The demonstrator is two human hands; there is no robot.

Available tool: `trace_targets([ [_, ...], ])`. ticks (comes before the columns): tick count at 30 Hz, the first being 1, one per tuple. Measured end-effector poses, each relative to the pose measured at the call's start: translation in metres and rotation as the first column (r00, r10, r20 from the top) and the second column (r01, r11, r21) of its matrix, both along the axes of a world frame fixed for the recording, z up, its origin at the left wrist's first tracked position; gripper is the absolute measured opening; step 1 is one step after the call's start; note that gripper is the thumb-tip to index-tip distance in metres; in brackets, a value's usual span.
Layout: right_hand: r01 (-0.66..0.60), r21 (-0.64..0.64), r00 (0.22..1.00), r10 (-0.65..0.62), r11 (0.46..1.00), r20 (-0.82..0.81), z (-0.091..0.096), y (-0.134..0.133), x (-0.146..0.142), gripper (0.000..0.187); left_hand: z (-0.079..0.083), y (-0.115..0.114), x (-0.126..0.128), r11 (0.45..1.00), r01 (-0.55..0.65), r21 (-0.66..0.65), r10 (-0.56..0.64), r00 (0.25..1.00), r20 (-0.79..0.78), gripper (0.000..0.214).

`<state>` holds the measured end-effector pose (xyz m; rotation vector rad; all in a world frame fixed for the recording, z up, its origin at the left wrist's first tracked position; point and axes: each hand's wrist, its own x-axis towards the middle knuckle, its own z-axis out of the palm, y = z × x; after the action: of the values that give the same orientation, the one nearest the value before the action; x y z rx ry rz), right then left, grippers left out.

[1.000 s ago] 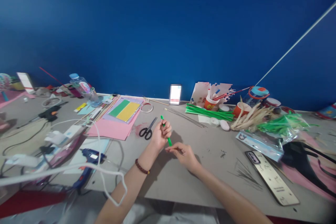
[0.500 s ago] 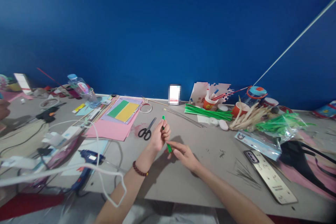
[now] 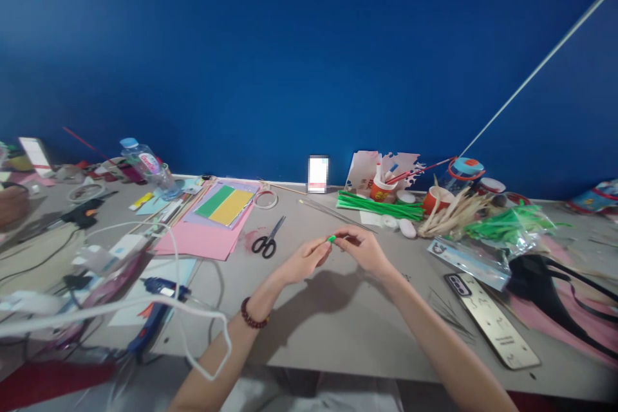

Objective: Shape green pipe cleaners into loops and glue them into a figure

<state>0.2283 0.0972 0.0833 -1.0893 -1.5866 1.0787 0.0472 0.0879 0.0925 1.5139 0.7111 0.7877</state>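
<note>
Both hands meet above the middle of the table. My left hand (image 3: 305,259), with a beaded bracelet on its wrist, pinches a small bright green piece (image 3: 331,239) that looks like pipe cleaner. Coming from the right, my right hand (image 3: 361,247) has its fingertips closed on the same piece; the fingers hide most of it. To the left of the hands lies a pair of black-handled scissors (image 3: 265,246). A bundle of green pipe cleaners (image 3: 379,205) rests at the back, beyond my right hand.
Coloured paper sheets (image 3: 193,238), a blue glue gun (image 3: 159,309) and white cables (image 3: 217,315) are on the left. A phone (image 3: 492,322) and thin dark wires (image 3: 451,315) lie right. A red cup (image 3: 383,189) holds pens. Another person's hand (image 3: 13,201) shows at far left.
My right hand has moved up and now closes on the green piece's end. My left hand has turned from upright to pointing right, and less of the green piece shows.
</note>
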Motion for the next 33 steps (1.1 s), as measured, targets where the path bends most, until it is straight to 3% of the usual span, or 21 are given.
trace_targets([
  [5,-0.083,0.033,0.996,0.081,0.996,0.045,-0.002,-0.001,0.006,0.015,-0.003,0.001,0.000,0.997,0.069,-0.026,-0.070,0.997,-0.034,0.037],
  [11,-0.077,0.052,0.990,0.070,0.996,0.127,0.001,-0.003,0.004,0.014,-0.003,0.000,0.000,0.997,0.068,0.044,-0.060,0.986,-0.155,0.035],
  [18,0.038,0.063,0.970,-0.052,0.997,0.238,-0.003,-0.003,-0.002,0.017,-0.018,0.001,0.004,0.964,-0.194,0.182,0.223,0.963,-0.153,0.017],
  [21,0.098,-0.029,0.964,-0.087,0.995,0.250,-0.012,-0.002,-0.005,0.019,-0.031,0.003,0.008,0.934,-0.283,0.220,0.326,0.925,-0.196,0.014],
  [23,0.133,-0.112,0.964,-0.102,0.985,0.245,-0.017,-0.001,-0.006,0.020,-0.038,0.004,0.010,0.916,-0.276,0.292,0.356,0.895,-0.269,0.013],
  [26,0.150,-0.185,0.978,-0.119,0.971,0.169,-0.023,0.001,-0.006,0.020,-0.038,0.004,0.010,0.903,-0.245,0.353,0.355,0.888,-0.291,0.011],
  [28,0.111,-0.216,0.993,-0.103,0.970,0.048,-0.025,0.003,-0.005,0.023,-0.032,0.004,0.008,0.922,-0.210,0.326,0.301,0.917,-0.262,0.016],
  [33,-0.060,-0.317,0.967,-0.024,0.946,-0.255,-0.025,0.007,0.001,0.033,-0.021,0.007,0.005,0.994,-0.092,0.065,0.103,0.973,-0.208,0.035],
])
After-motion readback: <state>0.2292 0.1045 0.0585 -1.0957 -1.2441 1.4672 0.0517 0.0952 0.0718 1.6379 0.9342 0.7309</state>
